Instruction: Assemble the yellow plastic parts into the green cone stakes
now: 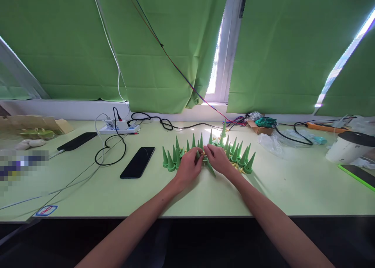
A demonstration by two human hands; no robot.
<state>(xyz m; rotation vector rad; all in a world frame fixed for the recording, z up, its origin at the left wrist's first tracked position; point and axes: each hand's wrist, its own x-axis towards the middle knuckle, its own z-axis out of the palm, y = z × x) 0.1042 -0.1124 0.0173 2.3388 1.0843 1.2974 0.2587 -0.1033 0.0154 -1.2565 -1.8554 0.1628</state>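
Note:
Many green cones (170, 161) stand upright in a cluster on the pale green table, with small yellowish pieces (240, 168) among those on the right. My left hand (190, 164) is closed, its fingertips pinched around a small part near the cluster's middle. Close beside it, my right hand (217, 157) is closed too, its fingertips meeting the same spot. What lies between the fingers is too small to make out clearly. One green cone (211, 169) lies tilted just below the fingertips, between the two hands.
A black phone (137, 163) lies left of the cones, near looped black cables and a white power strip (120, 128). A small cardboard box (259, 127), clear plastic bags (271, 143) and a white cup (348, 147) are on the right. The table's front edge (211, 216) runs below my forearms.

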